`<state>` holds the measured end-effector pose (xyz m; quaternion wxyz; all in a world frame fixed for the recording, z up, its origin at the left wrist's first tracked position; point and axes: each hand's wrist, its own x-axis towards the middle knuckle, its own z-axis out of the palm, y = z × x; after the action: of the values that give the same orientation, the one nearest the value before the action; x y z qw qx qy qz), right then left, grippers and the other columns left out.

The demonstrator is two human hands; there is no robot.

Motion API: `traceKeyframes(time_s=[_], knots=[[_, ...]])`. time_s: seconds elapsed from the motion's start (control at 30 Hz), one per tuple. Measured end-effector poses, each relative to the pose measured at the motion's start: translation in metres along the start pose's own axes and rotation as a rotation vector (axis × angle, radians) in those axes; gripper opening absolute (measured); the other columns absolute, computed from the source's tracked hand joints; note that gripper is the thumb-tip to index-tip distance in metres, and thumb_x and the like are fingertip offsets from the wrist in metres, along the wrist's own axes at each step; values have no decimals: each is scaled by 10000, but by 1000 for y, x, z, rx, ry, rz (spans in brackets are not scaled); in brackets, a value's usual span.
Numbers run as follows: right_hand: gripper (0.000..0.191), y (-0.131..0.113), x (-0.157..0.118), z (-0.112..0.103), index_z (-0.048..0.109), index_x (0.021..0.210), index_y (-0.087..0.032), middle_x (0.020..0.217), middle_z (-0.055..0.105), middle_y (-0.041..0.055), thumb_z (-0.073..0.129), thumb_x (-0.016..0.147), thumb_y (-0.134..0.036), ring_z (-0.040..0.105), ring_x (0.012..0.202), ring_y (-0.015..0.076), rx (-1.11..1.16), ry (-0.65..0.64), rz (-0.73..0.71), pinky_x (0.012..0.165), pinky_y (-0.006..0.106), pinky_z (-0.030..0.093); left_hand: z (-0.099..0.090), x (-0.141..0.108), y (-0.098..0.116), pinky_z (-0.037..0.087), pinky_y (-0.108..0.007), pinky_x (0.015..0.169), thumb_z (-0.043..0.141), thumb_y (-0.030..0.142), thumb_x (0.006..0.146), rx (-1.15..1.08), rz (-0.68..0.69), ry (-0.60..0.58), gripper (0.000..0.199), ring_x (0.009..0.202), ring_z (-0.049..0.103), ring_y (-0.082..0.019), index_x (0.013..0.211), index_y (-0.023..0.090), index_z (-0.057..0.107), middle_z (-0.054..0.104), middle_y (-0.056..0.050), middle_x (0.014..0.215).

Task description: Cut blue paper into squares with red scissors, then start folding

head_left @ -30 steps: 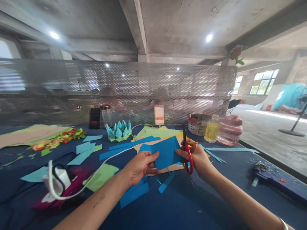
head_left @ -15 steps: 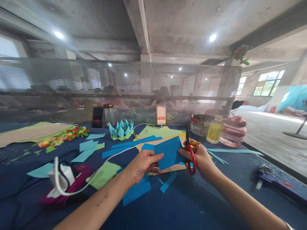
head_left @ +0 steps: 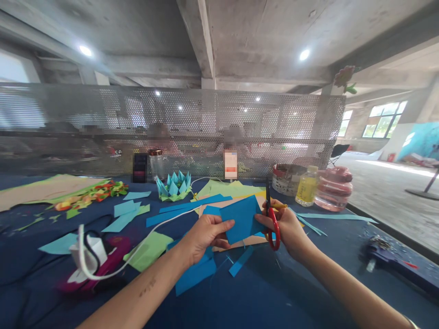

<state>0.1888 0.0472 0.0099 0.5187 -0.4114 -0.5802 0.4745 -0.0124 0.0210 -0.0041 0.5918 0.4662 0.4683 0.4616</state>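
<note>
A blue paper piece (head_left: 242,219) is held up in front of me between both hands. My left hand (head_left: 207,235) pinches its left edge, thumb on the near face and fingers behind. At the right edge, my right hand (head_left: 286,226) grips the sheet between thumb and fingers. The same hand also holds a pair of scissors (head_left: 274,228) with red handles, its dark blades pointing up beside the paper. Below and behind lie blue paper strips (head_left: 192,204), a narrow blue offcut (head_left: 241,262) and a stack of green and tan sheets (head_left: 236,188).
A light-blue folded paper ring (head_left: 173,186) stands behind my left hand. A white cable (head_left: 144,244) runs from a purple power strip (head_left: 99,265). At right are a yellow bottle (head_left: 306,187), a pink jar (head_left: 333,189) and a glue gun (head_left: 398,262). A perforated screen (head_left: 199,119) borders the back.
</note>
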Motion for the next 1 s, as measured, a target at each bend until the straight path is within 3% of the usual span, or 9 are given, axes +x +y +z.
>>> traceKeyframes(time_s=[0.47, 0.67, 1.0], knots=[[485, 1, 1, -1, 440, 831, -220, 515, 490, -110, 810, 554, -368, 472, 434, 75, 29, -37, -6, 459, 213, 458, -1, 2, -2, 521, -253, 566, 775, 469, 607, -3, 16, -15, 472, 395, 470, -60, 526, 197, 399, 386, 99, 434], [470, -2, -2, 1, 441, 824, -216, 522, 500, -99, 808, 564, -354, 456, 426, 72, 49, -50, -30, 425, 196, 393, -1, 1, -2, 506, -244, 535, 785, 444, 594, -3, -7, 11, 440, 424, 526, -83, 536, 193, 429, 469, 70, 457], [466, 1, -2, 0, 441, 840, -210, 525, 503, -104, 806, 584, -345, 453, 438, 66, 64, -68, -26, 457, 201, 424, 1, -1, 2, 487, -225, 499, 776, 395, 615, 8, 1, 26, 398, 426, 518, -81, 526, 191, 446, 485, 61, 456]])
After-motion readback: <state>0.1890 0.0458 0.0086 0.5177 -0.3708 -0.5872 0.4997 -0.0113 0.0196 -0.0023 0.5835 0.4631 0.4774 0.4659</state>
